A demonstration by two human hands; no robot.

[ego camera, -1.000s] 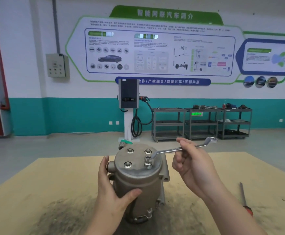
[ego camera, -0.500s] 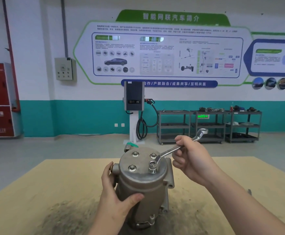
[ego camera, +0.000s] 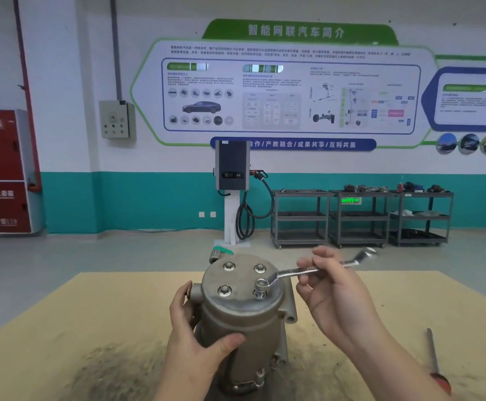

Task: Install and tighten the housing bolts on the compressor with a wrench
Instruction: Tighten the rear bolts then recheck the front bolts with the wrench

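- Two hands are at work on the compressor [ego camera: 240,319], which stands upright on a tan board [ego camera: 91,308] laid over the bench, nearest the person.
- Left hand [ego camera: 198,342] grips the compressor's barrel from the left side: thumb curled across the front, fingers wrapped round the far side.
- Right hand [ego camera: 332,287] holds the wrench [ego camera: 308,270] by the middle of its shank, fingers curled over the top of it; the thumb's contact cannot be seen clearly.
- Wrench ring end sits over the front-right bolt [ego camera: 260,283] on the housing cap; the shank runs up and to the right, its free end blurred.
- Three further bolts are seated in the cap: front-left bolt [ego camera: 224,290], rear-left bolt [ego camera: 229,266], rear-right bolt [ego camera: 260,268].
- A green fitting [ego camera: 223,250] shows just behind the cap's far edge.
- Dark grime stains the board in front of and around the compressor's base.
- A screwdriver [ego camera: 435,363] with a red handle lies on the board at the right, well apart from the compressor.
- Across the floor: a charging post [ego camera: 232,175] with looped cable, grey shelf carts [ego camera: 360,218] to its right carrying parts on top.
- Back wall: a large information panel [ego camera: 291,91], a grey switch box [ego camera: 115,119], a red fire cabinet [ego camera: 3,172] at far left.
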